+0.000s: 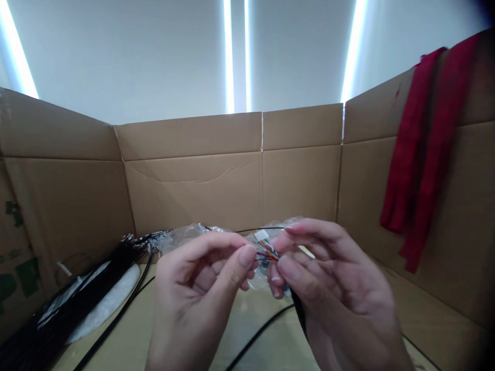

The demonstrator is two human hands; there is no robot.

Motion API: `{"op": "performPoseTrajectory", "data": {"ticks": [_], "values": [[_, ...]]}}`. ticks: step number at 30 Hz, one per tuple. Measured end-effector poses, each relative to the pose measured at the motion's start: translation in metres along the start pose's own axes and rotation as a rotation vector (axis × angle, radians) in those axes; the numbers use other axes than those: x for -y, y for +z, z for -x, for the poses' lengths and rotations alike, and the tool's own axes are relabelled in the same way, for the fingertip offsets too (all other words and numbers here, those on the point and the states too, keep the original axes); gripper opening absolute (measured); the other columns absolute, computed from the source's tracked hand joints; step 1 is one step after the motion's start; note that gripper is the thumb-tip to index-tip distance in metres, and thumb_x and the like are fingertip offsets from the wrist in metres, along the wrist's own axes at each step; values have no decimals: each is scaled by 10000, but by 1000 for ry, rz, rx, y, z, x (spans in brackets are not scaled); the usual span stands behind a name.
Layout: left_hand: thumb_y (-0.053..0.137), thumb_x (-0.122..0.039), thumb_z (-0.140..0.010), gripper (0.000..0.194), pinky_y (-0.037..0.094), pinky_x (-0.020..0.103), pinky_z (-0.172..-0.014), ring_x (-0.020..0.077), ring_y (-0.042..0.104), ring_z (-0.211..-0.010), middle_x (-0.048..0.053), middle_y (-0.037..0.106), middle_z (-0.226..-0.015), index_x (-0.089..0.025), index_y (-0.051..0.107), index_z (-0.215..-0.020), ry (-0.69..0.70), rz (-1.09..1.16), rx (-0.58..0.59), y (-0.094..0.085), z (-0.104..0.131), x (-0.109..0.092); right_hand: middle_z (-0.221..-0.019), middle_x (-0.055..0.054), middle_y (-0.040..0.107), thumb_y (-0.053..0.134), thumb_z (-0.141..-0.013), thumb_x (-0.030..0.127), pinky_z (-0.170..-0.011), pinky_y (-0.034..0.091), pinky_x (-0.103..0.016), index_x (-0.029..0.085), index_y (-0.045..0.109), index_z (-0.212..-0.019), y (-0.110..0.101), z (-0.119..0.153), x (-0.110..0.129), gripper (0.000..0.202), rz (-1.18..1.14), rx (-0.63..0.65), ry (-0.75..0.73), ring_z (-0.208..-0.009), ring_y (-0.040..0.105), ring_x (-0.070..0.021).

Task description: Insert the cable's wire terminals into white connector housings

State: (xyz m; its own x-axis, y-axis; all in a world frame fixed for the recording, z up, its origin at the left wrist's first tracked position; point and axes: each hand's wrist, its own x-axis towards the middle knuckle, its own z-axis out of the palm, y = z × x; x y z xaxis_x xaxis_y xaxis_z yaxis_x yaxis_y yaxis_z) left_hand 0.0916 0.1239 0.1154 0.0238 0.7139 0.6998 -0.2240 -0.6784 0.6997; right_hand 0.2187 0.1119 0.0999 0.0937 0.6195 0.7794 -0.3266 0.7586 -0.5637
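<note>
Thin coloured wires (269,249) run between my two hands near the middle of the view, with a small white connector (262,235) just above them. My left hand (209,288) pinches the end of a wire between thumb and forefinger. On the other side, my right hand (328,288) is closed on the wire bundle where it comes out of a black cable (298,313). The cable passes down along the right palm. Fingertips partly hide the wires.
A large bundle of black cables (77,293) with many small ends lies at the left, over a white round piece (112,296). Clear plastic bags (189,237) lie behind my hands. Cardboard walls (193,190) surround the table; red cloth strips (436,144) hang over the right one.
</note>
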Motion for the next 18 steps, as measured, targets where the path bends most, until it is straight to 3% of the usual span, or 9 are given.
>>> {"op": "performPoseTrajectory", "data": {"ticks": [6, 12, 18], "values": [[708, -197, -775, 46, 463, 31, -489, 16, 564, -529, -47, 635, -595, -212, 700, -732, -125, 129, 61, -3, 1, 1, -844, 32, 618, 600, -858, 150, -609, 537, -111, 269, 621, -965, 1, 1, 0, 161, -128, 29, 90, -640, 585, -47], [714, -234, -778, 68, 477, 78, -510, 28, 548, -541, -31, 622, -616, -178, 685, -752, -236, 245, 97, -7, -2, 6, -872, 23, 598, 573, -876, 154, -604, 536, -127, 287, 599, -1015, 3, 1, -4, 194, -107, 135, 105, -672, 599, -62], [652, -128, -826, 75, 524, 87, -673, 31, 620, -700, -26, 664, -769, -168, 674, -767, -183, 398, 181, -5, -4, 3, -846, 37, 632, 605, -862, 157, -715, 518, -84, 297, 627, -960, 1, 0, -5, 172, -36, 113, 117, -746, 614, -47]]}}
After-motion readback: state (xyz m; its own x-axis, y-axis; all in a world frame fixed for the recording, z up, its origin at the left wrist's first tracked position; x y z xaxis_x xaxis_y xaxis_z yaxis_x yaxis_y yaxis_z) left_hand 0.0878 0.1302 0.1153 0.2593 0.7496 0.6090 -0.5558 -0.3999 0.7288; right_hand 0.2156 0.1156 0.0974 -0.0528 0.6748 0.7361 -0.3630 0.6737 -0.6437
